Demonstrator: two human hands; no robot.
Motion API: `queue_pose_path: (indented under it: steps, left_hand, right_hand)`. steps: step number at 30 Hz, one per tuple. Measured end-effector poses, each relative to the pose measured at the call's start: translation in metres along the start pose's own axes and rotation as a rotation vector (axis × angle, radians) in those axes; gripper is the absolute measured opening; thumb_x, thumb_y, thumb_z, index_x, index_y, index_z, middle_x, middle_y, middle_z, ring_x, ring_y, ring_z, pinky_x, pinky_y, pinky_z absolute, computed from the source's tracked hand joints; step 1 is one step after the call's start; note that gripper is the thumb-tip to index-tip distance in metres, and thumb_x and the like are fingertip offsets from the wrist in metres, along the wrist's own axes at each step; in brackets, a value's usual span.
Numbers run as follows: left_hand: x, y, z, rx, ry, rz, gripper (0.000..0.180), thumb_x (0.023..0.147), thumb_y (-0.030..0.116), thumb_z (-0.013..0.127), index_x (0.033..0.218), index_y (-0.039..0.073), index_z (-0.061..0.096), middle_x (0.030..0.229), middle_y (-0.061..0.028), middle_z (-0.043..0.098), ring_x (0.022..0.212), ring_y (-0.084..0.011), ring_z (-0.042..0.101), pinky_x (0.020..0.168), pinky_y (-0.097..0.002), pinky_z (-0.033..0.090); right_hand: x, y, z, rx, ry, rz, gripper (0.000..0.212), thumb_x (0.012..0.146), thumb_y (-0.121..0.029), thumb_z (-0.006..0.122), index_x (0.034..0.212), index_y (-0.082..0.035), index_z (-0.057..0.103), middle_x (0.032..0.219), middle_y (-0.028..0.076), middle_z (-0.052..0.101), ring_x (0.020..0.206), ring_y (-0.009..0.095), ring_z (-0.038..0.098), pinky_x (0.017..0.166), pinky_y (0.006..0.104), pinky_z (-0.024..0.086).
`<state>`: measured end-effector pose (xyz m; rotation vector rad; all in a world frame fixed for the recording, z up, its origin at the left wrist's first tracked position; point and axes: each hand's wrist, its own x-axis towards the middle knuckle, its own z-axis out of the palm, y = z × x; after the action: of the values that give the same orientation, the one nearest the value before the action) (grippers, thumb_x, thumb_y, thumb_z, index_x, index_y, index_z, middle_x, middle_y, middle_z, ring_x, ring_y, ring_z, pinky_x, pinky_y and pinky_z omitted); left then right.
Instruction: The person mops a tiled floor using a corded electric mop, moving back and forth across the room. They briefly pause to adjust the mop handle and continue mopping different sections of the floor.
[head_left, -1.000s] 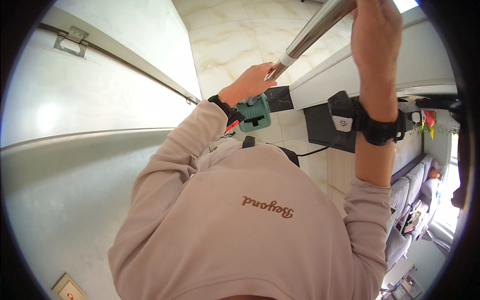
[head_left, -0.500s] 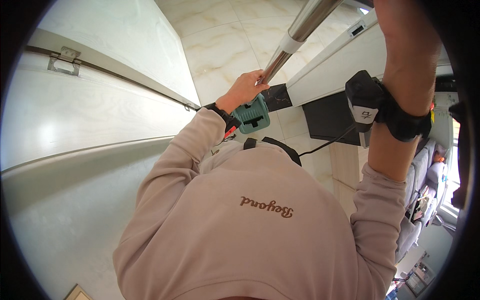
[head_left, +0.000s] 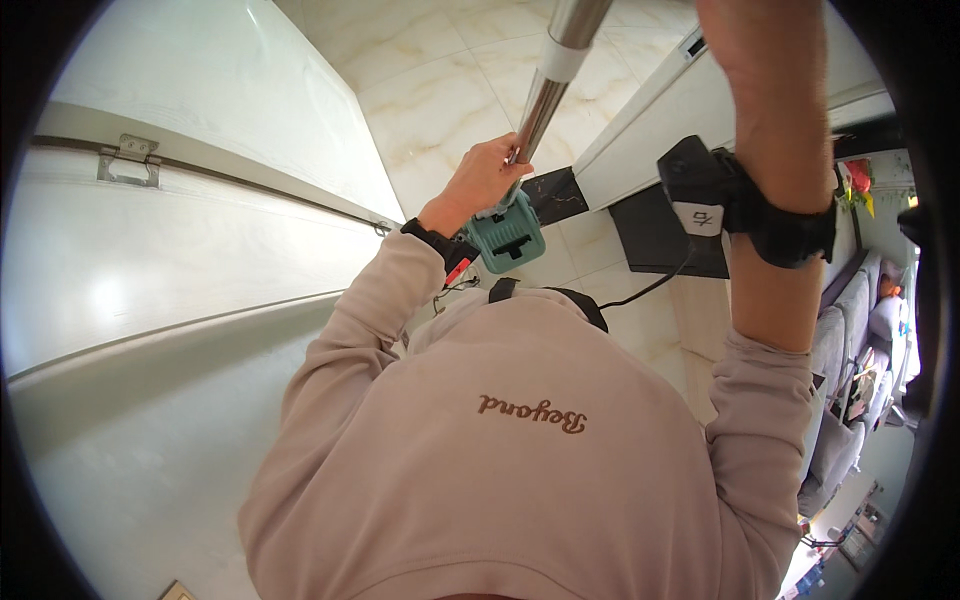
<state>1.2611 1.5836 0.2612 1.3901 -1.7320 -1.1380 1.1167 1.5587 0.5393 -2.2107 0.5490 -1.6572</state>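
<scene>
My left hand (head_left: pixel 482 182) is wrapped round a silver metal pole (head_left: pixel 540 118) that has a white collar (head_left: pixel 559 60) higher up. The pole slants toward the top edge, where its far end is cut off. Just below this hand a green plastic bucket (head_left: pixel 487 252) with a dark slot in its top stands on the floor. Whether the pole reaches into it is hidden by my hand. My right arm is raised, and only the base of my right hand (head_left: pixel 757 35) shows at the upper edge; its fingers are out of the picture.
Pale door panels (head_left: pixel 190 230) with a metal hinge (head_left: pixel 130 160) fill the left side. Another white door edge (head_left: pixel 640 115) stands at the right, near a dark mat-like rectangle (head_left: pixel 655 235). A black cable (head_left: pixel 645 292) leads from my right wrist device. A grey sofa (head_left: pixel 845 340) lies far right.
The upper part of the pole has swung to the left. My raised right arm has shifted left too. My left hand keeps its grip near the same spot above the bucket.
</scene>
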Motion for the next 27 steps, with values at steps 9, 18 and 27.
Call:
queue_pose_path:
  steps: [9,18,27]
  left_hand:
    - [0.0,0.032,-0.022,-0.008,0.023,0.032,0.017,0.081,0.004,0.06,0.098,0.002,0.057,0.09,-0.0051,0.062,0.083,-0.0131,0.058,0.074,-0.0268,0.048]
    - [-0.003,0.04,-0.024,-0.069,-0.007,0.058,0.018,0.081,0.001,0.059,0.099,0.002,0.056,0.092,-0.0041,0.06,0.086,-0.0122,0.056,0.076,-0.0266,0.048]
    - [-0.002,0.039,-0.023,-0.048,-0.01,0.064,0.019,0.081,0.001,0.059,0.099,0.003,0.057,0.091,-0.0035,0.061,0.084,-0.0113,0.057,0.076,-0.0259,0.048]
  right_hand:
    - [-0.023,0.028,0.012,0.295,-0.02,0.035,0.032,0.091,-0.027,0.052,0.106,0.001,0.048,0.077,0.002,0.056,0.064,0.005,0.049,0.054,0.0162,0.039]
    - [-0.037,0.045,0.007,0.441,-0.092,0.102,0.027,0.092,-0.019,0.052,0.108,0.002,0.048,0.085,0.004,0.058,0.073,0.008,0.052,0.063,0.0192,0.042]
    - [-0.05,0.036,0.006,0.41,-0.07,0.298,0.026,0.092,-0.019,0.051,0.106,0.002,0.05,0.086,0.005,0.057,0.072,0.009,0.051,0.063,0.0197,0.044]
